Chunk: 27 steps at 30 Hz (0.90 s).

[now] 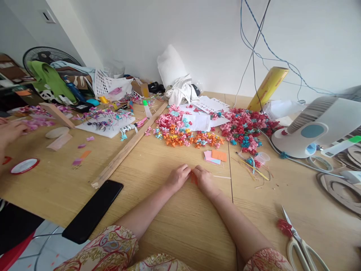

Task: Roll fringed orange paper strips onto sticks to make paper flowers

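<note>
My left hand [179, 177] and my right hand [205, 180] meet over the wooden table, fingertips close together. Between them is a small orange piece [194, 177], partly hidden by the fingers; both hands look closed on it. Just beyond lie pink and blue paper pieces with an orange paper piece [219, 155] on top. A thin white strip [222, 177] rests to the right of my right hand. Farther back spread heaps of small orange flowers [176, 140], pink flowers [166, 122] and red flowers [239, 124].
A wooden bar [129, 146] and a black phone [93, 210] lie to the left. Scissors [299, 241] are at the right front, a white fan [316, 128] behind them. Another person's hand [12, 131] is at the far left. A yellow roll [266, 88] leans at the back.
</note>
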{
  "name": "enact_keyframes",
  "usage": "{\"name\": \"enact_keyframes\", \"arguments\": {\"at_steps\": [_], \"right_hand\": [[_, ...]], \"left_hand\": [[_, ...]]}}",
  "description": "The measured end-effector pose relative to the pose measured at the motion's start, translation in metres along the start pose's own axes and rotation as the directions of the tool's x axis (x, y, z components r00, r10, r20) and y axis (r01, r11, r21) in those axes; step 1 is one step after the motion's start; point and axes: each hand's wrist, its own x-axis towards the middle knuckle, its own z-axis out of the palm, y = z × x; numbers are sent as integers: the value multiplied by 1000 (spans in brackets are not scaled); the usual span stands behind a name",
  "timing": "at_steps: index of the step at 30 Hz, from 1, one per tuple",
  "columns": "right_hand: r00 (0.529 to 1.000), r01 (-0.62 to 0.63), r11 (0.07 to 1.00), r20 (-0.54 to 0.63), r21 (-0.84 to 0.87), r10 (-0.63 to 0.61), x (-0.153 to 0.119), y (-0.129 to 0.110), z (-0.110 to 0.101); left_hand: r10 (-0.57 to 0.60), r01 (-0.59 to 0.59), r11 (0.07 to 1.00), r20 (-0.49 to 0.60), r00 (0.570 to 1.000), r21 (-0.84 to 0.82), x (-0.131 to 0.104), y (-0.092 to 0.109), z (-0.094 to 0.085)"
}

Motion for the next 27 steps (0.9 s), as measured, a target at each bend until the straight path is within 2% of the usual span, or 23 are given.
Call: {"name": "enact_keyframes", "arguments": {"at_steps": [5, 13, 27], "right_hand": [[1000, -3, 1000, -8, 6, 3, 0, 0, 1], [996, 14, 999, -91, 45, -10, 1, 3, 7], [999, 27, 1000, -43, 2, -27, 0, 3, 3]], "left_hand": [[-12, 11, 1000, 17, 1000, 15, 1, -1, 0], [-2, 2, 1000, 10, 1000, 14, 3, 1, -4], [-55, 56, 998, 25, 998, -41, 3, 4, -7]]}}
